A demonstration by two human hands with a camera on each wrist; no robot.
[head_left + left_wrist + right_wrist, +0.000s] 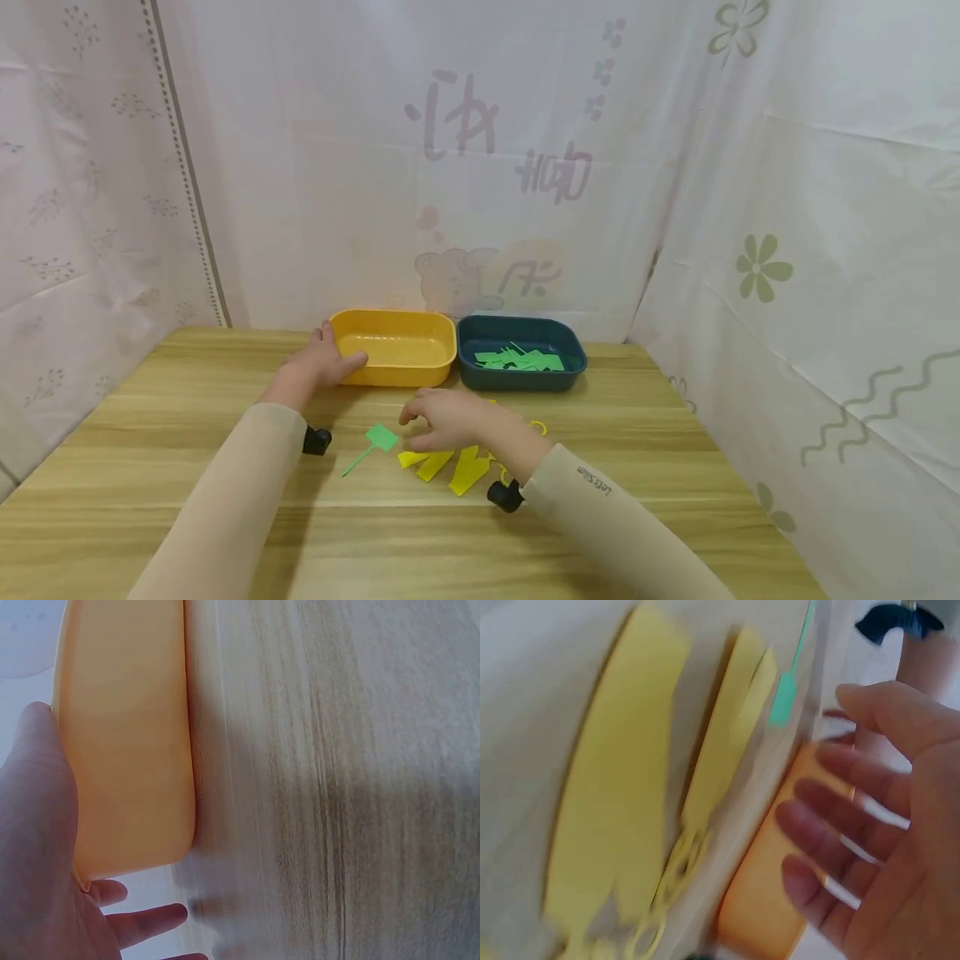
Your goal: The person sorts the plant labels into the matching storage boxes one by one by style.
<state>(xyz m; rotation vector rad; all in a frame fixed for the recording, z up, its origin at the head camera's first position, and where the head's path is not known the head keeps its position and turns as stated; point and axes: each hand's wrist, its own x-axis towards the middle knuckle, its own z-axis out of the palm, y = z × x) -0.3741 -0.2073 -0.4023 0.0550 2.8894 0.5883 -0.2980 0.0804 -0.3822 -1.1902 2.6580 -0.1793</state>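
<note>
My left hand (318,360) holds the left end of a yellow plastic container (393,377). Its thumb lies over the rim, and the fingers are round the outer side. In the left wrist view the container wall (131,750) fills the space beside the thumb. My right hand (450,419), empty with loosely bent fingers, hovers over several flat yellow tags (468,471), partly hiding them. The right wrist view shows these yellow tags (619,772) with looped tails, blurred. A flat green tag (382,437) with a thin stem lies on the table left of the right hand.
A dark blue container (521,381) holding several green tags (525,360) stands against the yellow one's right side. Both sit near the back edge of the wooden table (375,542). Patterned white curtains (337,167) hang behind and at the sides.
</note>
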